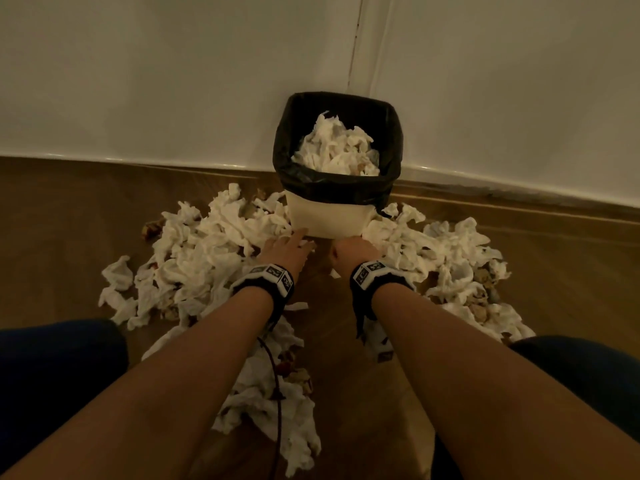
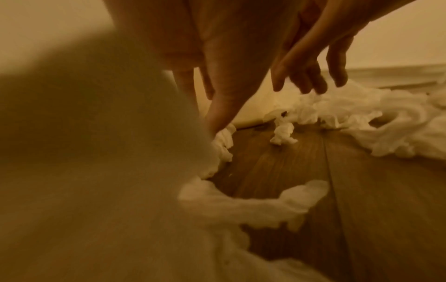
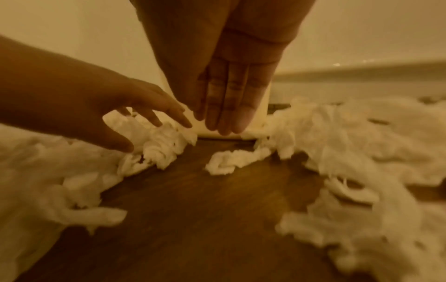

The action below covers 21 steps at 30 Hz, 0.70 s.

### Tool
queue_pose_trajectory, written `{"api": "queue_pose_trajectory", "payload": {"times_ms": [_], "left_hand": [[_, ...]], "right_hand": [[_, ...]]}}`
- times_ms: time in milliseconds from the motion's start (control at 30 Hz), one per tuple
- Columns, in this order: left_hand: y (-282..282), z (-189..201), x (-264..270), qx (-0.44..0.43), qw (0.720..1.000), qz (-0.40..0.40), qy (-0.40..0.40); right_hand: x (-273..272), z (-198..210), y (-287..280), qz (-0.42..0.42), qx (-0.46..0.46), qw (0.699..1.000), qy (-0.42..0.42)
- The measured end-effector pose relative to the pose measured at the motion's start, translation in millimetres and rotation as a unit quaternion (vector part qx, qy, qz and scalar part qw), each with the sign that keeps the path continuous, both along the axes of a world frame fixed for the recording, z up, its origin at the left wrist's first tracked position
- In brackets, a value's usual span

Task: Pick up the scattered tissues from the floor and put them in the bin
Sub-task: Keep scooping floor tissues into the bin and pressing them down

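**Hands low at the bin, tissues may slip**

Both hands hold nothing: the left hand [image 1: 289,249] has fingers spread over the tissues [image 1: 207,244] to its left, and the right hand [image 1: 353,252] hangs with straight fingers just before the bin [image 1: 329,216]. A too big grab could drop loose pieces, and a push could tip the bin, which is already quite full. A cable [image 1: 275,375] lies under the left forearm and could catch

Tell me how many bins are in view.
1. The bin stands against the wall, with tissues heaped on the floor around its base. Nothing suggests another, though the heaps could hide small things.
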<state>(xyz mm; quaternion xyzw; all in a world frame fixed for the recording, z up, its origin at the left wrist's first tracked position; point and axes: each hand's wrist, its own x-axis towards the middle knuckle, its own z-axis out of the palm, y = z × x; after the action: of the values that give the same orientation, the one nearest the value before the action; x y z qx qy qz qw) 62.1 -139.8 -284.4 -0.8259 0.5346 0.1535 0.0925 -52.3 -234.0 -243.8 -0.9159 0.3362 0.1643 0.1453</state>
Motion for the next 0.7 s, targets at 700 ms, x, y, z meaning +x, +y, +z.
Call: {"api": "queue_pose_trajectory", "payload": {"times_ms": [700], "left_hand": [[5, 3, 19, -0.215, 0.973, 0.056, 0.064]], "right_hand": [[2, -43, 0, -0.086, 0.092, 0.991, 0.055]]}}
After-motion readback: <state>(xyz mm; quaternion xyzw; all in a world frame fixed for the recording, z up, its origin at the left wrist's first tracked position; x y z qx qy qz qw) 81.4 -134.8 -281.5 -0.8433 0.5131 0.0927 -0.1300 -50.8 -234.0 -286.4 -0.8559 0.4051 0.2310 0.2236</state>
